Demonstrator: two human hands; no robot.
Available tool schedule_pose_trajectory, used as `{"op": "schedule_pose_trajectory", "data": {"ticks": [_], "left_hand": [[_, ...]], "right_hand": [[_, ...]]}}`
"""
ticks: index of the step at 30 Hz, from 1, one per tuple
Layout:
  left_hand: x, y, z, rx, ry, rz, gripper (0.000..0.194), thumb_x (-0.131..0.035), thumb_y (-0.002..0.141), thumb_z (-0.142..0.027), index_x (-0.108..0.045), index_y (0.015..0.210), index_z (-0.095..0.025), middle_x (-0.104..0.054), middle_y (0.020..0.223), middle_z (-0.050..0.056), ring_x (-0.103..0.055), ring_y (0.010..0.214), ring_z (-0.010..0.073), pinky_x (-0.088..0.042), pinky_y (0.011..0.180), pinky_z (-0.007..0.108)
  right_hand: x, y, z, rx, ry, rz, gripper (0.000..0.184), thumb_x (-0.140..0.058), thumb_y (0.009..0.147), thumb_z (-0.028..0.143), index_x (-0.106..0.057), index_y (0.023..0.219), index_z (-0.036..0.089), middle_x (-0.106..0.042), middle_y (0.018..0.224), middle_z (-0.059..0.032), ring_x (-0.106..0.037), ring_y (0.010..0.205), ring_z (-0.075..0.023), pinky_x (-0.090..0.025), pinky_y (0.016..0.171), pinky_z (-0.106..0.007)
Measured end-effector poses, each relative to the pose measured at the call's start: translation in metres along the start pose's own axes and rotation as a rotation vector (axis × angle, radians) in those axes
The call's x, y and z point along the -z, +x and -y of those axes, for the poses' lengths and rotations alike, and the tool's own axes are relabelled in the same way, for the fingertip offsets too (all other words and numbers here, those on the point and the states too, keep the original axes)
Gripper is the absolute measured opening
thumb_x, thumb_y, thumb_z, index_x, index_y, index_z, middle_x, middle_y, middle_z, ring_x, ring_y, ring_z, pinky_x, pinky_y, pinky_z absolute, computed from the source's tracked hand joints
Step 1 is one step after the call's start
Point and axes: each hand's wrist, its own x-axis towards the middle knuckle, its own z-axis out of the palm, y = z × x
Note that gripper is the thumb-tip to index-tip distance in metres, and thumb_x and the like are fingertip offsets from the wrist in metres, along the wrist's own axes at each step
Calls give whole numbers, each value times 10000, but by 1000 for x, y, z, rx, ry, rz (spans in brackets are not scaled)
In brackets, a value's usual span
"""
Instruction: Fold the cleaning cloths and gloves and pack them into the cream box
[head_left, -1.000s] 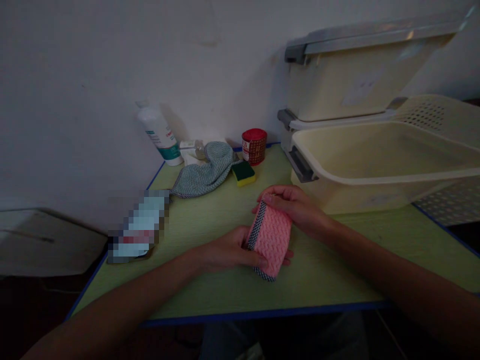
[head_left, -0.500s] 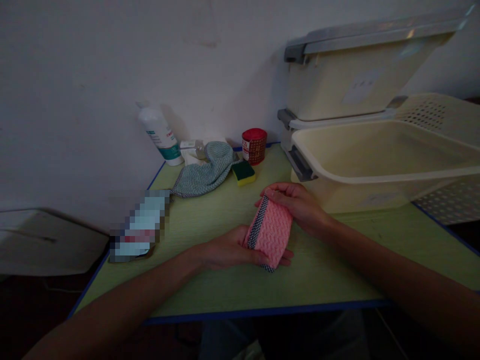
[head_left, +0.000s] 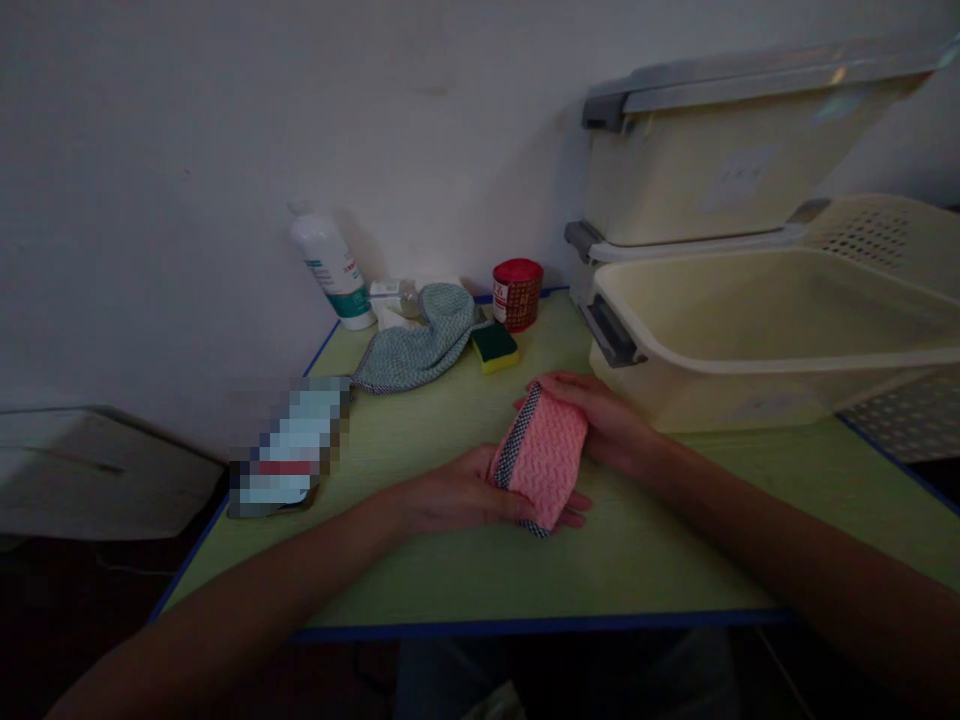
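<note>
A folded pink cleaning cloth (head_left: 546,455) with a black-and-white checked border is held between both hands above the table. My left hand (head_left: 480,492) grips its lower left part, thumb on top and fingers underneath, their tips showing past the right edge. At the cloth's upper right corner, my right hand (head_left: 592,405) is closed on it, with some fingers hidden behind. Beyond the hands lie a green and yellow sponge (head_left: 496,347) and a crumpled grey-blue cloth (head_left: 420,345).
On the right stand an open cream bin (head_left: 675,395) and a lidded box (head_left: 690,190) behind it. A red patterned container (head_left: 517,295), a white bottle (head_left: 330,265) and a clear bottle (head_left: 401,295) line the wall. A blurred-out flat object (head_left: 292,445) lies on the green table (head_left: 420,590).
The view has shifted slightly. My right thumb has slid off the cloth's top corner toward its right edge; both hands still hold the cloth.
</note>
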Motion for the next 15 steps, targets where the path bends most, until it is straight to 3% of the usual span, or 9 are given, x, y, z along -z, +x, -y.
{"op": "schedule_pose_trajectory", "data": {"ticks": [3,6,10,15], "left_hand": [[6,-1,-3,-32,-36,-23,407,-766,674,-156,-625,1054,-118,-686,1074,154,-673,951,232,-470,908,395],[14,-2,-7,-52,-24,-46,428,-753,677,-126,-612,1081,-115,-686,1070,159,-678,934,238,-474,893,395],[19,-3,-11,-65,15,-83,451,-762,666,-140,-610,1089,-106,-685,1069,164,-675,934,243,-484,878,385],[17,-1,-11,-44,6,-101,403,-767,681,-229,-633,1039,-100,-702,1020,154,-682,909,238,-490,849,352]], "right_hand": [[4,0,1,-53,76,100,322,-606,774,490,-584,802,170,-636,763,-44,-580,729,-159,-465,732,-321],[6,-4,3,-86,69,147,329,-560,804,508,-557,790,180,-583,664,-13,-531,604,-118,-451,589,-254],[5,-11,5,-161,24,266,284,-628,772,424,-530,694,169,-529,558,18,-441,457,-66,-337,395,-179],[-1,-16,3,-141,81,343,310,-711,709,392,-541,626,147,-540,473,38,-446,380,-33,-316,339,-123]]}}
